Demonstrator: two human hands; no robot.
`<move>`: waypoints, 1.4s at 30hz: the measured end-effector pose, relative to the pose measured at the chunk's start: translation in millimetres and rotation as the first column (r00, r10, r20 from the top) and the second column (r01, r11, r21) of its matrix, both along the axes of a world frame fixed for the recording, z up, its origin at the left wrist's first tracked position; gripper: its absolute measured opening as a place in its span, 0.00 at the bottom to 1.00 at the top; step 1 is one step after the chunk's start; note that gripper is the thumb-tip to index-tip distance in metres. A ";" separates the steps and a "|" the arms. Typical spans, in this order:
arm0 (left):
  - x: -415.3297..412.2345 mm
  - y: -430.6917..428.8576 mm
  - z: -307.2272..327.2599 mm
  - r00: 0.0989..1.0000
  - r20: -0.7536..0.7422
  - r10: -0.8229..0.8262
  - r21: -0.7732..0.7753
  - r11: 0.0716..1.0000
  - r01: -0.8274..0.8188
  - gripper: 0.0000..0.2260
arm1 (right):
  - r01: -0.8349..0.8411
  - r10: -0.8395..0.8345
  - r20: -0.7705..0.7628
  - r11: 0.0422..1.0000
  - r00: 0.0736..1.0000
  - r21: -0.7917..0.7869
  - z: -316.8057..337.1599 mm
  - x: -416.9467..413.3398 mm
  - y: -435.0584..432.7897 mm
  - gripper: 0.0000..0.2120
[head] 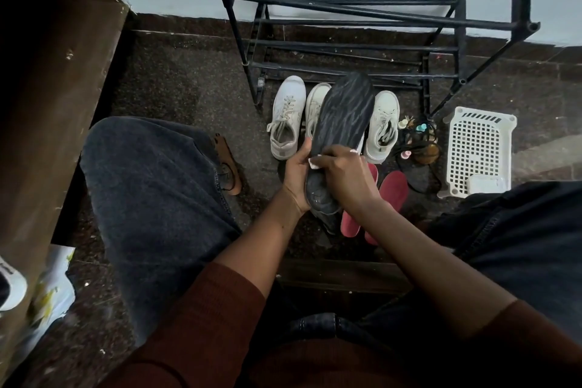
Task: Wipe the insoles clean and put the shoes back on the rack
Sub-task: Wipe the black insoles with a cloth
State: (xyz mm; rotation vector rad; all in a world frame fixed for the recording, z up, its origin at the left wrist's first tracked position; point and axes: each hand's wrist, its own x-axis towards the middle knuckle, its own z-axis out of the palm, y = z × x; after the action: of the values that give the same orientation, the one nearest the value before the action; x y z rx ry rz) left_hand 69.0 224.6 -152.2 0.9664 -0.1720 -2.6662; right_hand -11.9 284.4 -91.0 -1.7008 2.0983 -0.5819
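Observation:
My left hand (297, 170) grips a dark grey insole (341, 113) by its lower half, holding it up over the floor with the toe end pointing away. My right hand (341, 173) presses a small white wipe (314, 163) against the insole near its middle. Three white sneakers (287, 116) stand on the floor behind the insole, in front of the black metal shoe rack (378, 22). Two red insoles (392, 195) lie on the floor under my right hand.
A white plastic basket (477, 151) lies on the floor at the right, with small bottles and dark items (419, 145) beside it. A brown sandal (228, 164) lies by my left knee. A brown wooden cabinet (47, 88) stands at the left.

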 end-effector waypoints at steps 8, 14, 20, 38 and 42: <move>1.3 -9.2 3.9 0.989 -0.141 -0.033 -0.028 0.999 0.029 0.33 | -0.190 0.190 0.083 0.982 0.978 -0.013 11.9 21.6 32.1 0.07; -2.8 -4.8 0.4 0.998 -0.041 -0.053 0.013 0.998 0.053 0.34 | -0.011 0.013 -0.020 0.998 1.000 0.069 -1.5 -5.3 -12.9 0.09; 2.0 -7.9 -5.1 0.996 -0.083 0.026 -0.038 0.999 -0.029 0.29 | -0.047 0.066 0.146 0.990 0.987 -0.131 1.1 16.8 5.9 0.17; -2.3 -11.3 -6.9 0.995 -0.088 0.044 -0.056 0.997 -0.049 0.34 | -0.116 0.122 0.211 0.992 0.970 -0.039 -8.5 22.2 25.9 0.14; -3.4 -7.8 -6.7 0.997 -0.066 0.027 -0.058 0.998 -0.031 0.28 | 0.009 -0.001 0.194 0.999 0.981 -0.042 -10.0 7.4 15.5 0.12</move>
State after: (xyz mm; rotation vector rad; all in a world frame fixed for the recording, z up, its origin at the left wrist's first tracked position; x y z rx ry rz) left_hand 65.6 216.9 -159.0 0.8565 -0.2198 -2.6461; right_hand -4.5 299.9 -101.0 -1.5919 1.9660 -0.7662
